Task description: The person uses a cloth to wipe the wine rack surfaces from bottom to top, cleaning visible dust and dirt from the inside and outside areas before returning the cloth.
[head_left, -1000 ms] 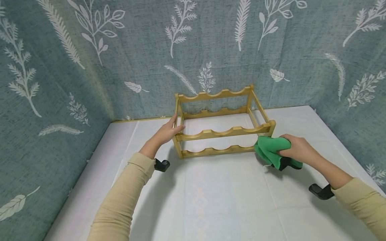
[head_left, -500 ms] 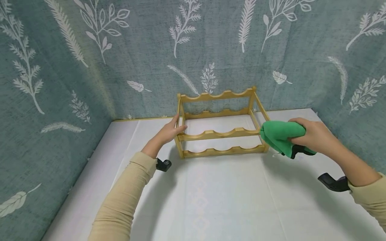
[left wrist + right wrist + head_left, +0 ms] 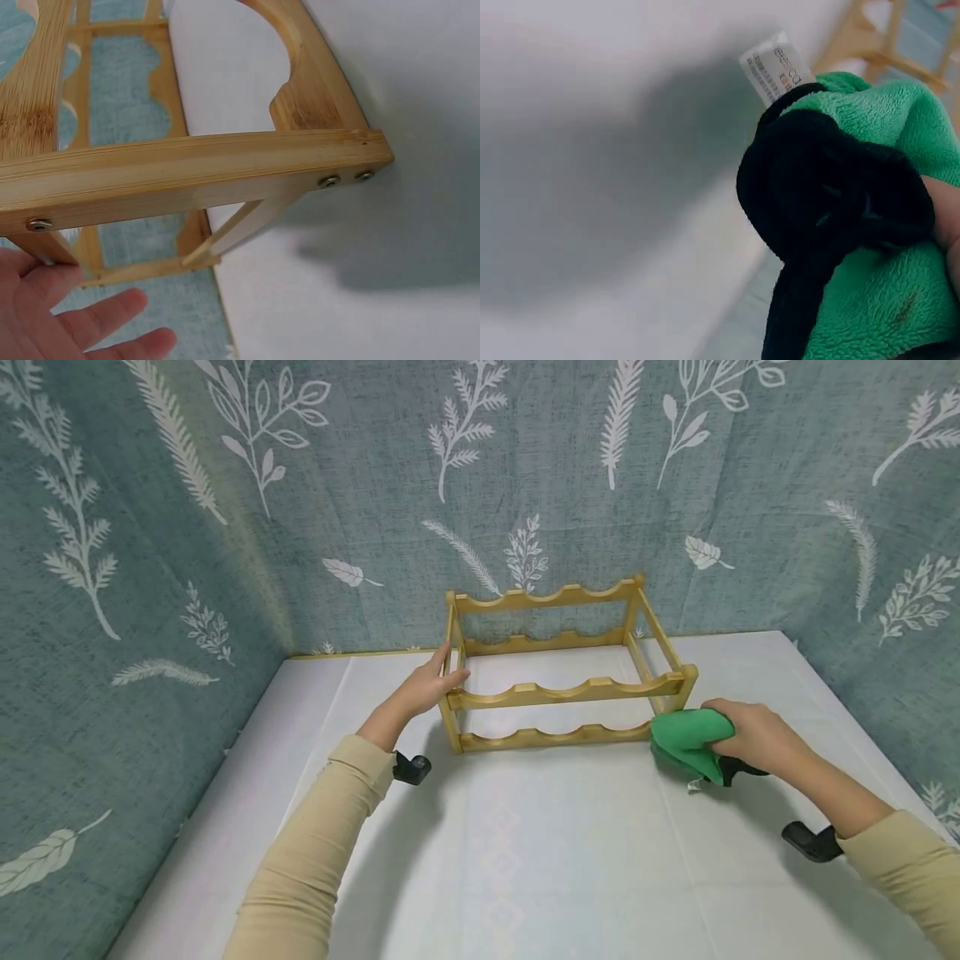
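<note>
A light wooden wine rack with scalloped rails stands at the far side of the table. My left hand holds its left end, thumb along the front rail and fingers on the side. From the left wrist view, a finger meets a slat of the rack while other fingers of that hand stretch out below. At the rack's front right corner, my right hand grips a bunched green cloth low by the post. The cloth has black edging and a white label, clear in the right wrist view.
The table has a white cover. Patterned blue-green fabric hangs close behind the rack and along both sides. Black wrist mounts stick out below the sleeves.
My right hand with the cloth lifted and moved right, then came back down to the rack's front right post. My left hand keeps its place on the rack.
</note>
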Demonstrator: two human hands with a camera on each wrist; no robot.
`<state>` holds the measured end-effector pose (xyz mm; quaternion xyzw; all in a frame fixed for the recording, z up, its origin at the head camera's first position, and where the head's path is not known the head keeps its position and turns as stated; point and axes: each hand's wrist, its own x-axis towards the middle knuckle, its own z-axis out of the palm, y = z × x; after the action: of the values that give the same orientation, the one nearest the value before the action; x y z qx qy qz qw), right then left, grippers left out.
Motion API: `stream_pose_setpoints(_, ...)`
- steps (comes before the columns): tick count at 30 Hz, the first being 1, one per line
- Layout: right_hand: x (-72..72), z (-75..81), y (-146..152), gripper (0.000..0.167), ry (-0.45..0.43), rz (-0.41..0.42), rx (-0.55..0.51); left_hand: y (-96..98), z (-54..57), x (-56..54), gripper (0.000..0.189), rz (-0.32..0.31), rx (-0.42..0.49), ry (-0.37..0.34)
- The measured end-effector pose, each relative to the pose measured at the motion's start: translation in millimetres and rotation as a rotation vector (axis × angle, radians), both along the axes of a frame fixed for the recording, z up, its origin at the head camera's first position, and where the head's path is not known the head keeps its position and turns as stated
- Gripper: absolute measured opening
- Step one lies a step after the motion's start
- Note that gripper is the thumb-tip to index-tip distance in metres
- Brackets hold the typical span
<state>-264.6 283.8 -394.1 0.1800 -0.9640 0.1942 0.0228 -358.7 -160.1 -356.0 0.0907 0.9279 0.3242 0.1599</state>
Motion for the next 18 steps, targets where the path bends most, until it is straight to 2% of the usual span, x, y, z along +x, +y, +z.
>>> stream_pose_setpoints(6, 0.3, 41.6, 10, 0.042, 0.122, -0.007, -0.003, 1.3, -0.2, -0.4, 0.078, -0.001, -0.001, 0.011)
stream_pose_setpoints(9, -0.2, 55.8, 13, 0.043, 0.175, 0.005, 0.002, 1.2, 0.2, -0.2, 0.078, -0.002, 0.004, 0.004)
stream_pose_setpoints(13, 0.0, 66.6, 14, 0.043, 0.205, 0.011, 0.01, 1.4, 0.5, 0.4, 0.078, -0.003, 0.0, 0.002)
stream_pose_setpoints(18, 2.9, 69.4, 13, 0.044, 0.214, 0.043, 0.015, 1.3, -0.4, 0.0, 0.077, -0.011, -0.005, 0.013)
